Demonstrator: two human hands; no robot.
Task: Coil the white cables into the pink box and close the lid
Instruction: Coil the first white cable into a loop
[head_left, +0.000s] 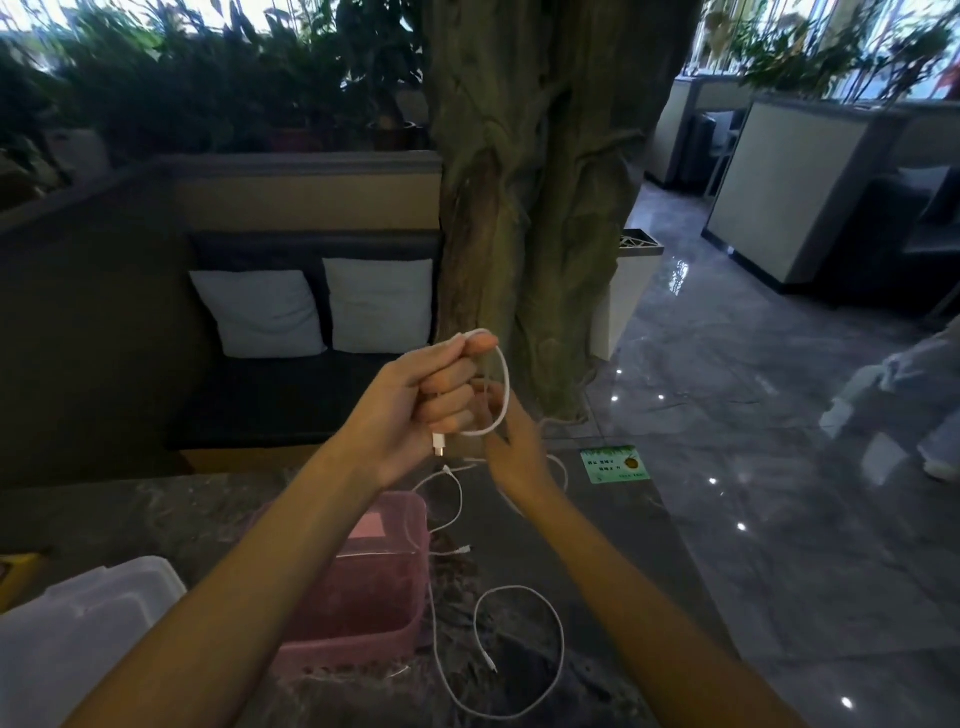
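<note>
My left hand (426, 400) is raised above the table and grips a white cable (505, 384), which loops over its forefinger; a plug hangs below the fist. My right hand (511, 441) sits just right of it, fingers on the loop. More white cable (524, 649) lies slack on the dark marble table (597, 545), trailing right of the pink box (363, 587). The pink box stands open under my left forearm, which hides part of it. A translucent white lid (88, 618) rests at the lower left.
A green sticker (615, 464) is on the table's far right corner. Beyond the table are a dark bench with two white cushions (317, 309) and a thick tree trunk (535, 208). Glossy floor lies to the right, with a person's legs (904, 400) at the edge.
</note>
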